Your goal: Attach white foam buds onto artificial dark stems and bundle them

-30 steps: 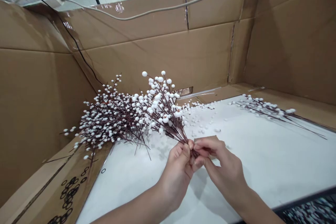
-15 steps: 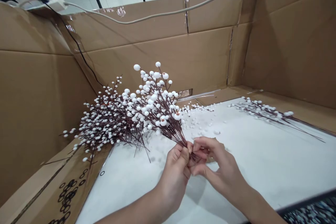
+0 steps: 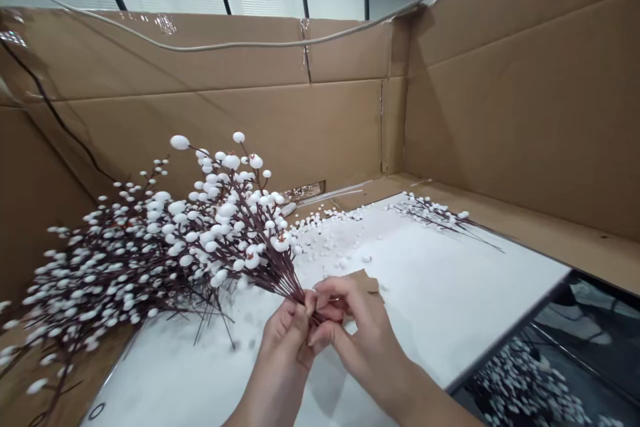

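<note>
Left hand (image 3: 283, 347): I'm gripping the stems of a berry spray (image 3: 235, 213) tightly, holding it tilted above the board.
Right hand (image 3: 357, 340): I'm pinching those stems, just beside my left hand.
Cardboard box (image 3: 200, 127): it's surrounding a white board (image 3: 440, 300).
Board: it's carrying loose berries (image 3: 325, 230) and a lone spray (image 3: 435, 213).
Left side: a spray pile (image 3: 110, 260) is lying beside my hands.

The stem ends of the white berry spray (image 3: 240, 227) disappear between the left hand (image 3: 283, 353) and right hand (image 3: 363, 340) — their tips are hidden. Both forearms (image 3: 255, 410) stop at the bottom edge; the heap of berry branches (image 3: 75, 287) runs off the left edge.
</note>
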Demonstrator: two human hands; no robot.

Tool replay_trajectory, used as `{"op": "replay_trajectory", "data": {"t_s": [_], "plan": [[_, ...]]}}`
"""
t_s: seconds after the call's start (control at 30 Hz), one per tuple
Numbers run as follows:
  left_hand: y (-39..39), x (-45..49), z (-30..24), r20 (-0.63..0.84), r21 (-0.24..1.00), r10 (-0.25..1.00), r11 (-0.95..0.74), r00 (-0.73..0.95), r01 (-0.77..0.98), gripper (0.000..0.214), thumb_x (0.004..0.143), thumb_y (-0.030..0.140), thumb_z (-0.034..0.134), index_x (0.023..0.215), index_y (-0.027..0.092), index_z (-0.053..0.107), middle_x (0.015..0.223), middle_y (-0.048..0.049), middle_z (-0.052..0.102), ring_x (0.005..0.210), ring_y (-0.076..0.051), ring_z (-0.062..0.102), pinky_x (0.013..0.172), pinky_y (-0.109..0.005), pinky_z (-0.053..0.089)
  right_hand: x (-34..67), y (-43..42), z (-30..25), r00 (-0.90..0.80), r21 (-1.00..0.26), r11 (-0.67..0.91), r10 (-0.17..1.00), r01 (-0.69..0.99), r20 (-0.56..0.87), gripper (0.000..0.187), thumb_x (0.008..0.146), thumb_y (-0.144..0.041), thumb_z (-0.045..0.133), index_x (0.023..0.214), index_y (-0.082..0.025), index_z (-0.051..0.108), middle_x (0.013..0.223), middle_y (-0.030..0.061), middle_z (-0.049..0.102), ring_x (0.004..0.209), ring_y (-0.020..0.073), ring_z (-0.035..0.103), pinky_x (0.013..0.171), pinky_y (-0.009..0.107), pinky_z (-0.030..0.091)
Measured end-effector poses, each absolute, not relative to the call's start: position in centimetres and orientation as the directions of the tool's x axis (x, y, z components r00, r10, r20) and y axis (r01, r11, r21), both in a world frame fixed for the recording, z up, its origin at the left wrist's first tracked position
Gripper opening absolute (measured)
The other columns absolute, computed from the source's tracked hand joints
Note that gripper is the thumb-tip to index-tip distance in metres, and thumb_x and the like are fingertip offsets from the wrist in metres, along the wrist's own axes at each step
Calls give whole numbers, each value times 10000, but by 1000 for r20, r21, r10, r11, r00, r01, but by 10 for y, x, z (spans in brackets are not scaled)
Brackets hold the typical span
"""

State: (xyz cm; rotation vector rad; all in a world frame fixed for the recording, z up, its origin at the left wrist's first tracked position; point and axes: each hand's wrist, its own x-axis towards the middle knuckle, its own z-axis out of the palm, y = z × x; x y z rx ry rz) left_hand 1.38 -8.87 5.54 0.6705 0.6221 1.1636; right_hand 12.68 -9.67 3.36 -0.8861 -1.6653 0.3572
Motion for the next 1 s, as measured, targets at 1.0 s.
{"op": "replay_trajectory", "data": {"t_s": [1.0], "plan": [[-65, 15, 30, -213, 856, 910, 349, 355, -382, 438, 478, 470, 769, 627, 162, 496, 541, 14, 595, 660, -186, 650, 667, -289, 517, 252, -86, 61, 151, -982, -17, 988, 189, 12, 281, 644, -440, 634, 671, -204, 484, 679, 41, 653, 777, 214, 638, 690, 302, 485]]}}
